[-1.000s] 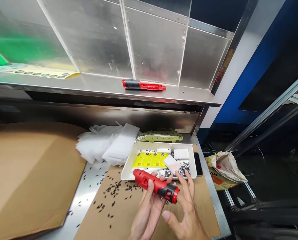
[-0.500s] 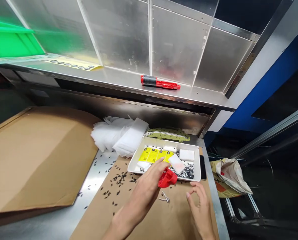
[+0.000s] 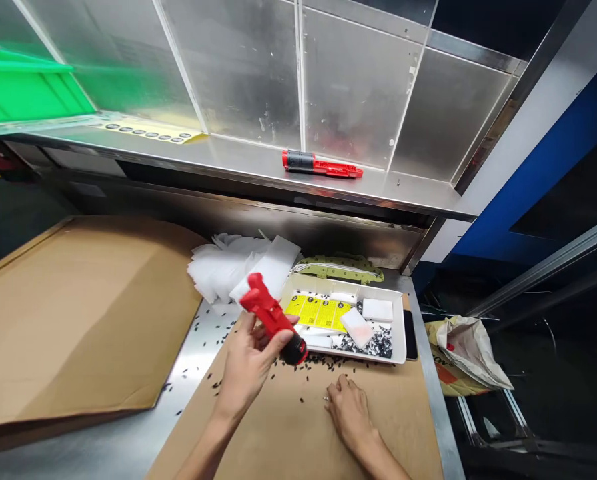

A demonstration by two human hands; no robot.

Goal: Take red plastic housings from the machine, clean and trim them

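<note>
My left hand (image 3: 251, 360) grips a red and black plastic device (image 3: 272, 319), tilted with its round black end toward the lower right. It is raised above the cardboard sheet (image 3: 283, 440), left of the white tray (image 3: 403, 327). On the sheet below the tray rests my right hand (image 3: 349, 410), fingers bent and drawn together. A tiny pale bit shows by its fingertips; what lies under them is hidden. Inside the tray are yellow labels (image 3: 318, 312), white foam blocks (image 3: 377, 309) and a heap of small black and silver parts (image 3: 378, 341).
A similar red and black device (image 3: 322, 165) lies on the metal shelf (image 3: 238, 155). White foam sheets (image 3: 223, 267) and a green strip (image 3: 338, 268) are behind the tray. A large cardboard box (image 3: 88, 320) fills the left; a paper bag (image 3: 463, 353) stands right. Small black bits litter the bench.
My left hand has moved left and turned the device, so its length now shows. My right hand has moved left and closed over the spot where thin white pieces lay.
</note>
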